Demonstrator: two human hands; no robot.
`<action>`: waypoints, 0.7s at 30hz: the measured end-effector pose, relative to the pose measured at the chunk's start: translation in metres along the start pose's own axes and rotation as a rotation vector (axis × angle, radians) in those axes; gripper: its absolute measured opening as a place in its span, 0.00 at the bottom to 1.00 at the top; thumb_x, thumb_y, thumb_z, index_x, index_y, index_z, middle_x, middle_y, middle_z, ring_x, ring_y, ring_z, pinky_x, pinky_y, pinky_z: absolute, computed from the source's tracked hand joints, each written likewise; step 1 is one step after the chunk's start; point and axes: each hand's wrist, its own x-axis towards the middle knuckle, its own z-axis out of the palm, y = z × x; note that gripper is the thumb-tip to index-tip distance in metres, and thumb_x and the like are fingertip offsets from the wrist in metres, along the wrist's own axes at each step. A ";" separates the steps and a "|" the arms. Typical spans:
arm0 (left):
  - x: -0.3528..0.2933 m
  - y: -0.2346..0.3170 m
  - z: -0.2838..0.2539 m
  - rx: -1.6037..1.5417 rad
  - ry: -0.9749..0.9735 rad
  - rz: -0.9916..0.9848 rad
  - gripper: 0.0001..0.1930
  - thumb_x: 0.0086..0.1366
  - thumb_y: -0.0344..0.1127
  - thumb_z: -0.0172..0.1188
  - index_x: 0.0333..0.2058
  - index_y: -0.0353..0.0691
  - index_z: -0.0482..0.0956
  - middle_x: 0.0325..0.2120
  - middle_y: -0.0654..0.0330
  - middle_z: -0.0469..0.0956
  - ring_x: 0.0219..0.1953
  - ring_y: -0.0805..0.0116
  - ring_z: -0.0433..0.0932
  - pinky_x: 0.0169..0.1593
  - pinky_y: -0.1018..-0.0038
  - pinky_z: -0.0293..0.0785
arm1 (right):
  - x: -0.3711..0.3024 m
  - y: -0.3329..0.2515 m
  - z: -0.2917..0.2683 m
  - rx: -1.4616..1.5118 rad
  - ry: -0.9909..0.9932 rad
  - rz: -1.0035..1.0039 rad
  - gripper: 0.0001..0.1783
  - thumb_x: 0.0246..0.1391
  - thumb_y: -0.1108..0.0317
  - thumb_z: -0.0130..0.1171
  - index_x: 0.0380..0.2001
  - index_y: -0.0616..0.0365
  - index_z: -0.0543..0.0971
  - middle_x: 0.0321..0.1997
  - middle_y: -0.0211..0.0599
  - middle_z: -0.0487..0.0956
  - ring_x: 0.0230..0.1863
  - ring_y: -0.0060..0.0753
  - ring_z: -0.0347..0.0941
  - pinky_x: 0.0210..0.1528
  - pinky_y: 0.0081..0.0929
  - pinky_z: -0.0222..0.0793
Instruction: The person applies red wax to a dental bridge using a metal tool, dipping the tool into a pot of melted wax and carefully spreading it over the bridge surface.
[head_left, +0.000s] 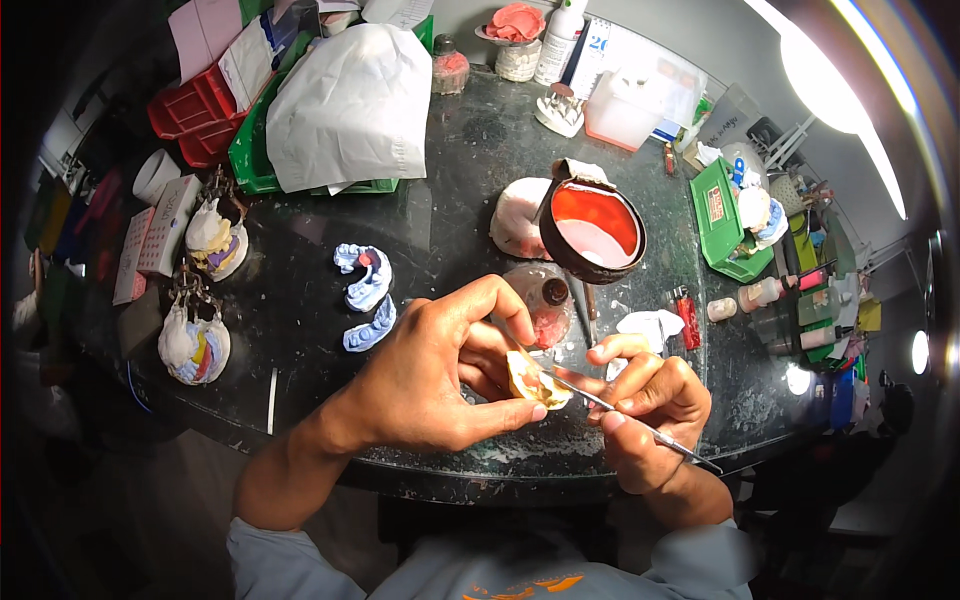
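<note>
The left hand (435, 375) pinches a small yellowish dental piece (538, 385), shell-like with an uneven edge, between the thumb and fingers, held above the near side of the dark tabletop (460, 225). The right hand (650, 400) grips a slim metal carving tool (655, 434) much as one would a pen, its tip meeting the piece or very nearly so; actual contact is too small to tell. The two hands are close together but apart, bridged by the tool and the piece. The likeliest trouble is a slip: if the tip skids off the uneven edge under too much push, it could run into the left thumb or fingertips, which sit right beside the working spot. The wall of the piece looks thin, so a hard pinch or prying with the tool might chip or crack it, while too light a hold could let it twist or drop. Just beyond the fingers stand a dark-capped glass bottle (553, 318) with pink contents and a dark-rimmed bowl (598, 228), red inside; a forward jerk of either hand could knock the bottle. The red lighter (687, 318) and the blue dental cast (366, 280) lie farther aside, less exposed.
</note>
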 end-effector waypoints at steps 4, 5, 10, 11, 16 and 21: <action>-0.001 -0.001 0.000 -0.017 -0.001 0.023 0.24 0.54 0.21 0.73 0.42 0.36 0.66 0.34 0.53 0.85 0.38 0.72 0.85 0.42 0.76 0.83 | 0.000 0.001 -0.003 -0.027 -0.050 -0.011 0.07 0.51 0.85 0.58 0.27 0.64 0.70 0.27 0.41 0.74 0.56 0.49 0.72 0.54 0.53 0.82; -0.001 -0.001 0.000 -0.026 -0.007 0.027 0.23 0.55 0.21 0.73 0.42 0.36 0.65 0.34 0.52 0.85 0.38 0.72 0.85 0.42 0.76 0.83 | 0.000 0.001 -0.003 -0.025 -0.056 -0.007 0.07 0.51 0.85 0.58 0.27 0.64 0.70 0.27 0.41 0.74 0.56 0.49 0.72 0.54 0.53 0.82; -0.001 -0.002 0.000 -0.004 -0.004 0.036 0.23 0.55 0.21 0.73 0.41 0.36 0.65 0.33 0.53 0.85 0.37 0.73 0.85 0.40 0.77 0.83 | -0.001 0.002 -0.002 -0.006 -0.054 -0.004 0.08 0.52 0.84 0.58 0.29 0.63 0.70 0.28 0.41 0.74 0.57 0.49 0.72 0.55 0.53 0.82; -0.001 -0.002 -0.001 -0.001 -0.006 0.045 0.23 0.54 0.21 0.73 0.41 0.36 0.65 0.33 0.54 0.85 0.37 0.73 0.85 0.39 0.77 0.83 | -0.001 0.001 -0.002 -0.008 -0.057 -0.002 0.08 0.52 0.84 0.58 0.29 0.63 0.70 0.28 0.41 0.74 0.57 0.49 0.72 0.55 0.53 0.82; -0.002 0.000 0.000 0.002 -0.002 0.043 0.23 0.54 0.21 0.73 0.41 0.36 0.65 0.32 0.54 0.84 0.36 0.73 0.85 0.39 0.77 0.83 | 0.001 0.001 -0.003 -0.023 -0.087 -0.001 0.09 0.52 0.85 0.58 0.30 0.63 0.69 0.28 0.41 0.74 0.57 0.49 0.71 0.56 0.53 0.81; 0.000 -0.001 -0.001 -0.012 -0.015 0.045 0.23 0.54 0.21 0.73 0.41 0.35 0.65 0.32 0.53 0.84 0.36 0.72 0.85 0.39 0.77 0.84 | 0.002 0.000 -0.003 -0.023 -0.078 0.003 0.09 0.52 0.85 0.58 0.29 0.62 0.69 0.27 0.40 0.74 0.58 0.48 0.71 0.56 0.53 0.81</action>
